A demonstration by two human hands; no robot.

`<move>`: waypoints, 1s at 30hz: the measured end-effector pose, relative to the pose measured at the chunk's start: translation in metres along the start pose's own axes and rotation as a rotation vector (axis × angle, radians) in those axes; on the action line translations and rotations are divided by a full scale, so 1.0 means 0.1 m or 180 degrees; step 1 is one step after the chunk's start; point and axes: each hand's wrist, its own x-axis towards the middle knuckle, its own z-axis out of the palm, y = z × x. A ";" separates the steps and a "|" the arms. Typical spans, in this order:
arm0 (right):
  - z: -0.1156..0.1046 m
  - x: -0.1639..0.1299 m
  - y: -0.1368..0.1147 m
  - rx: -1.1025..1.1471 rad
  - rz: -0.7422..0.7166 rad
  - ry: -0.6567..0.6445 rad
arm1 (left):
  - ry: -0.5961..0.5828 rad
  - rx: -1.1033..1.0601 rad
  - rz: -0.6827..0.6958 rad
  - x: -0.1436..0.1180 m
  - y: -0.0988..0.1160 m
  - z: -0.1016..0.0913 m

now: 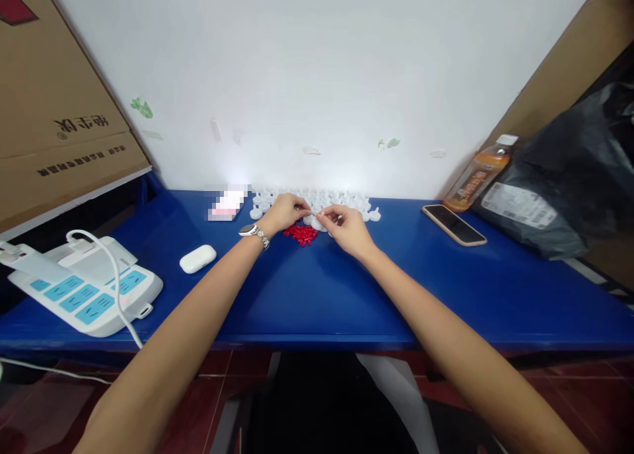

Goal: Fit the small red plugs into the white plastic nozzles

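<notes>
My left hand (287,211), with a watch on its wrist, pinches thumb and fingers together near the back middle of the table. What lies in that pinch is too small to make out. Close by on the right, my right hand (348,229) is closed with its fingertips on a small white plastic cap (317,224). The two sets of fingertips nearly meet. Just below them lies a heap of small red plastic pieces (302,236). Many more white caps (256,213) spread behind and beside the hands; one with a spout (375,215) lies at the right end.
On the blue table (307,302), a white power strip (94,289) with a cable and a white earbud case (198,259) lie left. A phone (454,225), an orange drink bottle (478,175) and a black plastic bag (549,176) are right. A white wall (317,77) stands behind.
</notes>
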 end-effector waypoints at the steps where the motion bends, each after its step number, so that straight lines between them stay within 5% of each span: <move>1: 0.00 0.00 0.00 -0.0010 0.0010 -0.0005 | 0.0065 0.0071 0.0034 0.02 -0.01 0.01; 10: -0.02 0.02 0.03 -0.0216 0.0048 0.0039 | 0.0389 0.0553 0.0213 -0.08 -0.05 -0.01; 21: 0.01 0.01 0.05 -0.0288 0.0099 0.0054 | 0.0180 0.0927 0.0303 -0.18 -0.17 -0.04; 30: -0.01 0.00 0.05 -0.0273 0.0119 0.0003 | -0.0100 0.0489 0.0198 -0.28 -0.12 -0.12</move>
